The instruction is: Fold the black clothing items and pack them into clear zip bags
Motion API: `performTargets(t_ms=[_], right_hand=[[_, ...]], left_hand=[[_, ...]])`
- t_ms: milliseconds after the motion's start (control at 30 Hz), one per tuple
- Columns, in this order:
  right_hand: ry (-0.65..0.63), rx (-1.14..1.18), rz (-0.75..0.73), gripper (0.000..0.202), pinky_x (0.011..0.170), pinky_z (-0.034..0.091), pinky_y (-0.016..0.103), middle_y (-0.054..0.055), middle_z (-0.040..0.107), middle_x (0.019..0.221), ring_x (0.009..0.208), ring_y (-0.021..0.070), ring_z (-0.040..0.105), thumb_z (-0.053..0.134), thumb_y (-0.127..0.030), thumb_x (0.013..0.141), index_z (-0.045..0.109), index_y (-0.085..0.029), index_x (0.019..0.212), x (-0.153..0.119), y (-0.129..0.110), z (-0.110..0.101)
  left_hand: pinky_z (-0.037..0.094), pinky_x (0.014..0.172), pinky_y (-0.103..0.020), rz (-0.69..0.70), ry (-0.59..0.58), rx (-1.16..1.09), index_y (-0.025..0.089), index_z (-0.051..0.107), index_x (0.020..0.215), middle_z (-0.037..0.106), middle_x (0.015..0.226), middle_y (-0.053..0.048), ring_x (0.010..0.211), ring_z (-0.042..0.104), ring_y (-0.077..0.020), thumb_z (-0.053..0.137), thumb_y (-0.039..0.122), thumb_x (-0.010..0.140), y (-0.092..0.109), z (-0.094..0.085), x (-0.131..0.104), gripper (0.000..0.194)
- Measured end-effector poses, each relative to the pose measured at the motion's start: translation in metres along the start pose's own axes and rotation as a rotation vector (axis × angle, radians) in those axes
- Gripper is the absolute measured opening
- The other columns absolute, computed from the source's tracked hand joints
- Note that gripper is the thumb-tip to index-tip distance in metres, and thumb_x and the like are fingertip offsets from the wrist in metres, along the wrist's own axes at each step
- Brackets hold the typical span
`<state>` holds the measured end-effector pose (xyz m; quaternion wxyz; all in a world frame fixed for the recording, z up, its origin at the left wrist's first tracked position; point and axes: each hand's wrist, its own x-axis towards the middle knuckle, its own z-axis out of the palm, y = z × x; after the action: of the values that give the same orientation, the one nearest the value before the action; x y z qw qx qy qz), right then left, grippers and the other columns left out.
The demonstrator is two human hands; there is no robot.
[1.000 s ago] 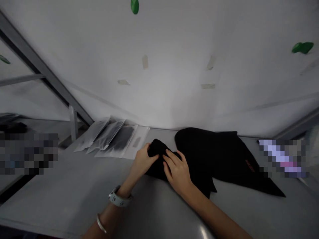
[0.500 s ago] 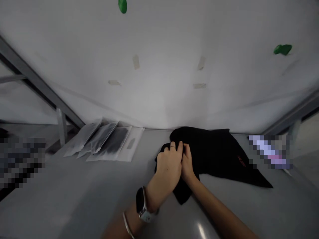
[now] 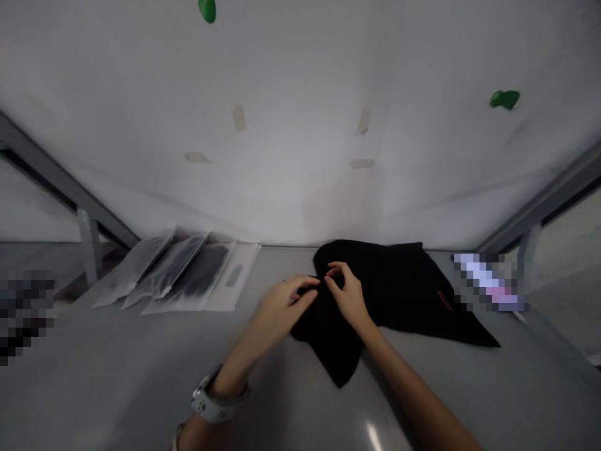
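A black cloth garment (image 3: 404, 294) with small red lettering lies spread on the grey tabletop, one narrow part pointing toward me. Over its left part is my left hand (image 3: 284, 307), slightly blurred, with curled fingers and the thumb a little apart from them. A thin dark edge shows by its fingertips. My right hand (image 3: 347, 293) rests on the garment just beside it, thumb and forefinger bent together at the cloth in a pinch. The fingertips of the two hands nearly meet. A watch with a pale patterned band (image 3: 218, 401) is on my left wrist.
Several frosted zip bags (image 3: 188, 275) with dark contents overlap at the back left of the grey table (image 3: 154, 369). At the back right lies a pixelated bright object (image 3: 491, 282). A white wall (image 3: 291, 125) rises behind, between slanted metal bars (image 3: 558, 188).
My left hand has come off my right hand and shifted left, its fingers loosening. The right hand's fingers now show. The view has turned slightly to the right.
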<state>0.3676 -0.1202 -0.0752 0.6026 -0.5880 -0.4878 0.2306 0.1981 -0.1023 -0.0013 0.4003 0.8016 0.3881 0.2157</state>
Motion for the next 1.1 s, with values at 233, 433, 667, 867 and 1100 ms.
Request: performTargets(t_ms=[233,433,667,867,1100], right_hand=[[0.040,0.048,0.005,0.017,0.087,0.044,0.037,0.002,0.064,0.084,0.085,0.0199,0.061,0.058,-0.024,0.077,0.062,-0.020,0.093,-0.002,0.007,0.004],[0.069,0.139,0.016,0.015,0.086,0.046,0.037,0.003,0.063,0.087,0.086,0.0195,0.060,0.059,-0.028,0.078,0.061,-0.020,0.091,-0.006,0.005,0.011],[0.094,0.180,0.007,0.016,0.088,0.046,0.038,0.003,0.063,0.092,0.092,0.0201,0.059,0.056,-0.033,0.084,0.060,-0.020,0.092,-0.016,-0.004,0.017],[-0.028,-0.117,-0.145,0.018,0.093,0.044,0.041,0.007,0.063,0.102,0.100,0.0221,0.058,0.047,-0.029,0.090,0.059,-0.021,0.100,-0.019,-0.011,0.014],[-0.215,-0.388,-0.186,0.035,0.102,0.039,0.048,0.010,0.060,0.124,0.118,0.0247,0.053,0.036,-0.033,0.096,0.053,-0.022,0.125,-0.023,0.000,0.014]], left_hand=[[0.055,0.068,-0.032,-0.285,-0.111,-0.230,0.017,0.056,0.124,0.062,0.122,-0.012,0.100,0.063,-0.0249,0.053,0.050,0.084,-0.054,-0.011,0.012,0.052],[0.052,0.073,-0.033,-0.407,-0.081,-0.366,0.013,0.057,0.122,0.067,0.112,-0.012,0.096,0.064,-0.0252,0.055,0.054,0.083,-0.058,-0.001,0.011,0.057],[0.043,0.102,-0.037,-0.299,-0.125,-0.557,0.021,0.054,0.126,0.061,0.128,-0.008,0.121,0.054,-0.0251,0.060,0.049,0.082,-0.042,-0.004,0.001,0.053],[0.051,0.091,-0.039,-0.303,-0.092,-0.552,0.018,0.050,0.121,0.063,0.118,-0.009,0.108,0.061,-0.0251,0.072,0.037,0.073,-0.044,-0.005,0.000,0.056],[0.055,0.084,-0.038,-0.399,0.068,-0.419,0.017,0.050,0.110,0.066,0.106,-0.008,0.099,0.065,-0.0250,0.077,0.036,0.067,-0.056,-0.025,0.003,0.053]])
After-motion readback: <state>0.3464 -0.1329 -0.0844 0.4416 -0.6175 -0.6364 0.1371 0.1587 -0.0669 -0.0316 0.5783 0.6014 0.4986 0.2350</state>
